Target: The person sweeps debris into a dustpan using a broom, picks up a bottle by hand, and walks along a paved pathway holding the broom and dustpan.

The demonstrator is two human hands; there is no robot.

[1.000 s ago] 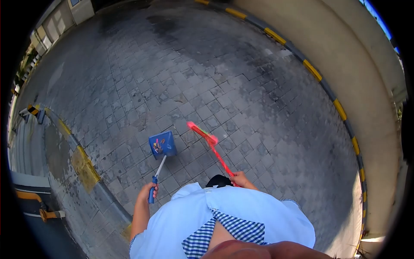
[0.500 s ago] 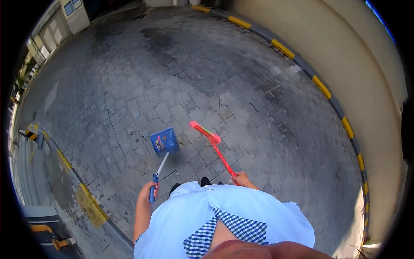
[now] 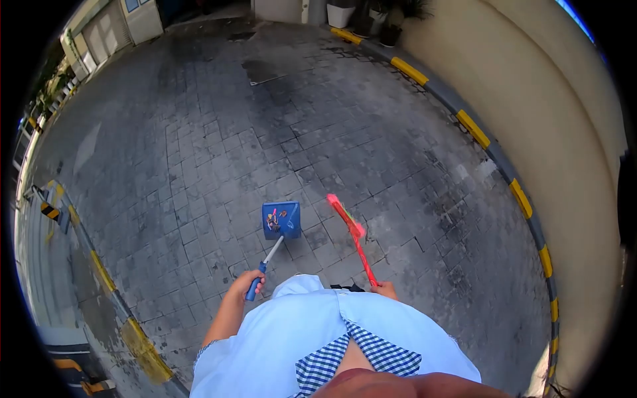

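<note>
My left hand (image 3: pixel 250 284) is wrapped round the blue grip of a long-handled dustpan (image 3: pixel 292 213). Small bits of litter (image 3: pixel 273 219), some pink and brown, lie in its blue pan, which is held out in front of me over the paving. On the other side, my right hand (image 3: pixel 385 289) grips the red handle of a broom (image 3: pixel 363 255). The broom's red head with pink and green bristles (image 3: pixel 346 217) points forward and left, a short way right of the dustpan and apart from it.
Grey paving blocks (image 3: pixel 219 159) spread ahead. A yellow-and-black kerb (image 3: pixel 473 128) and a beige wall (image 3: pixel 531 119) curve along the right. Another yellow-edged kerb (image 3: pixel 103 270) runs on the left, near a striped barrier (image 3: pixel 50 211). Potted plants (image 3: pixel 391 30) stand at the far end.
The view has shifted, with the potted plants now showing at the far end. Dustpan and broom both appear further right, and the dustpan has turned a little. Both hands keep their hold.
</note>
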